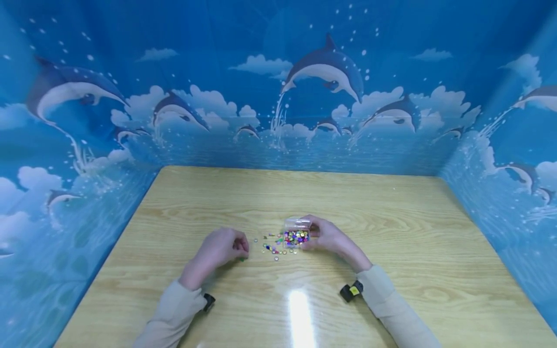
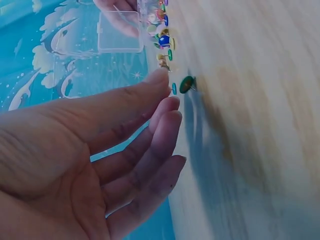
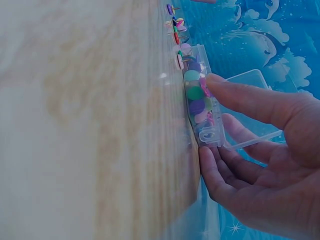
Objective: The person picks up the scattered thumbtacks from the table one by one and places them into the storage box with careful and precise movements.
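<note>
From my seat, the clear box (image 3: pixel 212 134) of tacks (image 1: pixel 297 237) sits about midway between the desk's (image 1: pixel 391 217) left and right edges, lid (image 1: pixel 297 223) tipped open toward the far edge. The right hand (image 1: pixel 326 236) grips its right side, thumb and fingers clamped on it, with wide room to the right edge. Loose tacks (image 1: pixel 268 247) spread leftward. The left hand's (image 1: pixel 221 247) bent fingers hold thumb and fingertips slightly apart, just beside a green tack (image 2: pixel 187 85), well inside the left edge.
</note>
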`<move>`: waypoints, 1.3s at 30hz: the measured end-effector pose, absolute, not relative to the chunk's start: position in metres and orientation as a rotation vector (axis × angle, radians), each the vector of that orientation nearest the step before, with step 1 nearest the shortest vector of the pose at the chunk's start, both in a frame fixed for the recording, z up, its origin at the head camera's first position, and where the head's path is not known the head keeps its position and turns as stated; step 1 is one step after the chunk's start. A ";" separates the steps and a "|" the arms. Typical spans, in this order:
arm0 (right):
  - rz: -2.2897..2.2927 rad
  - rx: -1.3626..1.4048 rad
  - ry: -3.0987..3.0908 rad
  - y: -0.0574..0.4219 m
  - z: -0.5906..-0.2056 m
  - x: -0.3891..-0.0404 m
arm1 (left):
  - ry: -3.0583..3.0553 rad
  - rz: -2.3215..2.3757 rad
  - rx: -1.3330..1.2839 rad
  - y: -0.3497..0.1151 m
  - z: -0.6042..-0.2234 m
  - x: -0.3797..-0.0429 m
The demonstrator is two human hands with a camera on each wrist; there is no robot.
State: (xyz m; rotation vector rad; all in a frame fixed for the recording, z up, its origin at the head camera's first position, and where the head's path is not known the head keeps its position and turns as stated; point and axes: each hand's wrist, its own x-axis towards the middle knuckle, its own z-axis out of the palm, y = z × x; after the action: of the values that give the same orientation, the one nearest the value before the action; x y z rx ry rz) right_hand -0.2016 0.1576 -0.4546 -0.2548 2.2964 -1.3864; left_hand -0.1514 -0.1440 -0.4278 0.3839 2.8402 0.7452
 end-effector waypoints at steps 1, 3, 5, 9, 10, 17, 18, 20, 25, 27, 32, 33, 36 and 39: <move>-1.384 -0.252 2.301 0.158 -0.455 -0.201 | 2.828 0.745 0.380 -0.145 -0.428 -0.151; -1.381 -0.252 2.308 0.158 -0.454 -0.201 | 2.814 0.729 0.394 -0.147 -0.430 -0.151; -1.372 -0.265 2.316 0.158 -0.454 -0.201 | 2.809 0.711 0.421 -0.149 -0.431 -0.150; -1.362 -0.287 2.321 0.158 -0.453 -0.201 | 2.813 0.686 0.451 -0.152 -0.431 -0.149; -1.360 -0.290 2.320 0.158 -0.453 -0.201 | 2.817 0.683 0.449 -0.152 -0.430 -0.148; -1.357 -0.292 2.323 0.158 -0.453 -0.201 | 2.835 0.688 0.415 -0.154 -0.431 -0.148; -1.357 -0.295 2.323 0.158 -0.453 -0.201 | 2.835 0.694 0.412 -0.154 -0.431 -0.148; -1.358 -0.297 2.323 0.158 -0.452 -0.201 | 2.839 0.708 0.409 -0.154 -0.433 -0.149; -1.362 -0.303 2.322 0.158 -0.452 -0.201 | 2.865 0.733 0.398 -0.150 -0.434 -0.152; -1.357 -0.304 2.327 0.158 -0.452 -0.201 | 2.873 0.755 0.396 -0.147 -0.434 -0.153; -1.346 -0.301 2.337 0.158 -0.452 -0.201 | 2.854 0.876 0.394 -0.136 -0.434 -0.159; -1.347 -0.302 2.335 0.158 -0.452 -0.201 | 2.848 0.896 0.395 -0.134 -0.434 -0.159; -1.347 -0.306 2.330 0.158 -0.452 -0.201 | 2.865 0.922 0.433 -0.125 -0.433 -0.162; -1.341 -0.307 2.339 0.159 -0.452 -0.201 | 2.883 0.927 0.473 -0.116 -0.433 -0.164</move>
State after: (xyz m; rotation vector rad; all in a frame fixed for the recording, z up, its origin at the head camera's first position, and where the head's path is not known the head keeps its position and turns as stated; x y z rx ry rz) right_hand -0.2011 0.1586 -0.4519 -0.3075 2.3388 -1.3410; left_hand -0.1641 -0.1165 -0.4328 0.4730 2.8833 0.9268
